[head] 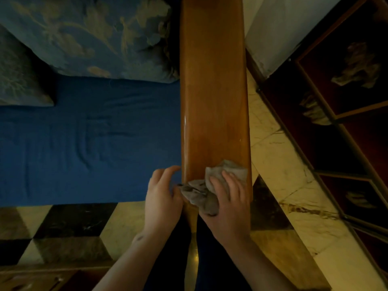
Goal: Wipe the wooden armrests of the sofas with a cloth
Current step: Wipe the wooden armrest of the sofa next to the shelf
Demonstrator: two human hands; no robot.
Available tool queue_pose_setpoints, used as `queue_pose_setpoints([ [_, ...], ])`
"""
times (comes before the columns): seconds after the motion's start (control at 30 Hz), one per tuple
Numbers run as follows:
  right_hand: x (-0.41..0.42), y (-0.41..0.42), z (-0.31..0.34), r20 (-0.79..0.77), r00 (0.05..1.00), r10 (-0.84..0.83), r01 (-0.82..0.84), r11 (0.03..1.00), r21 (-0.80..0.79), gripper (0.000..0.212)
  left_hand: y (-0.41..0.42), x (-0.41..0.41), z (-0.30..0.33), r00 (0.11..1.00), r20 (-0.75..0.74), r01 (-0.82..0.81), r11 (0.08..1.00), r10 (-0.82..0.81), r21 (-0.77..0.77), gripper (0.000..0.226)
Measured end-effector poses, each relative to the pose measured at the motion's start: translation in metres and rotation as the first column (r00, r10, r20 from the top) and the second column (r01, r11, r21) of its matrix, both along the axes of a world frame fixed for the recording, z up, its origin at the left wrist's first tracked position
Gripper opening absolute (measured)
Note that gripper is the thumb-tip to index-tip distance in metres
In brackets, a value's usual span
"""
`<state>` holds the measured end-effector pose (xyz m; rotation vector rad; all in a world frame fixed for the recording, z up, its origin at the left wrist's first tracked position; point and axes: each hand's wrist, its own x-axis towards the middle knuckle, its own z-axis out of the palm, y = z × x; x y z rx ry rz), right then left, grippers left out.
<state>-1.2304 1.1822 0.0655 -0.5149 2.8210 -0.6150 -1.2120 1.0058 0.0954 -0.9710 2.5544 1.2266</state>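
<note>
Polished brown wood runs up the middle of the head view: the sofa's wooden armrest (214, 91), a long flat board reaching from the lower centre to the top edge of the frame. At its near end lies a crumpled grey cloth (212, 185), part on the top face and part spilling over the rounded front edge. The right hand (227, 198) presses down on the cloth with fingers laid flat and slightly spread, the cloth bunching out ahead of the fingertips and to their left. The left hand (162, 194) sits just left of the armrest's end, fingers loosely curled and apart, its thumb side touching the cloth's hanging corner; whether it pinches that corner cannot be told. Left of the armrest stretches the blue seat cushion (90, 139), with a patterned blue back cushion (94, 36) above it in the upper left. A chequered marble floor (69, 232) fills the lower left, pale tiles continuing on the right beside a dark wood-framed cabinet (344, 97).
</note>
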Motion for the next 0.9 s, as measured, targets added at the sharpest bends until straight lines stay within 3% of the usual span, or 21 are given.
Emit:
queue_pose_setpoints([
  [0.1, -0.003, 0.013, 0.002, -0.028, 1.000, 0.001, -0.001, 1.000, 0.016, 0.090, 0.002, -0.009, 0.004, 0.993, 0.001, 0.115, 0.993, -0.115, -0.009, 0.052],
  [0.27, -0.054, 0.017, 0.003, -0.041, 0.996, -0.074, 0.074, 0.997, -0.004, 0.083, -0.024, -0.082, 0.008, 0.992, -0.064, 0.109, 0.993, -0.112, -0.042, 0.059],
  [0.33, -0.097, 0.006, 0.003, 0.000, 0.985, -0.172, 0.172, 0.984, -0.039, 0.086, -0.030, -0.123, 0.006, 0.951, 0.036, 0.308, 0.945, -0.306, -0.107, 0.079],
  [0.4, -0.157, -0.011, 0.001, 0.019, 0.981, -0.191, 0.191, 0.979, -0.064, 0.088, -0.033, -0.170, 0.000, 0.853, 0.229, 0.509, 0.846, -0.469, -0.162, 0.112],
  [0.47, -0.210, -0.033, 0.000, -0.015, 0.990, -0.144, 0.143, 0.989, -0.043, 0.089, -0.035, -0.206, -0.002, 0.778, 0.360, 0.607, 0.764, -0.515, -0.219, 0.136],
  [0.6, -0.333, -0.087, -0.001, -0.046, 0.985, -0.164, 0.160, 0.983, -0.086, 0.091, -0.040, -0.264, -0.011, 0.726, 0.486, 0.651, 0.714, -0.486, -0.258, 0.154],
  [0.7, -0.416, -0.121, -0.001, -0.070, 0.986, -0.151, 0.144, 0.985, -0.089, 0.091, -0.037, -0.271, -0.015, 0.706, 0.537, 0.661, 0.702, -0.462, -0.265, 0.153],
  [0.8, -0.488, -0.153, 0.005, -0.050, 0.992, -0.116, 0.113, 0.992, -0.061, 0.090, -0.031, -0.273, -0.013, 0.731, 0.531, 0.633, 0.717, -0.428, -0.292, 0.129],
  [0.9, -0.536, -0.178, 0.012, -0.027, 0.992, -0.124, 0.123, 0.991, -0.045, 0.090, -0.028, -0.275, -0.012, 0.723, 0.543, 0.631, 0.728, -0.428, -0.267, 0.121],
])
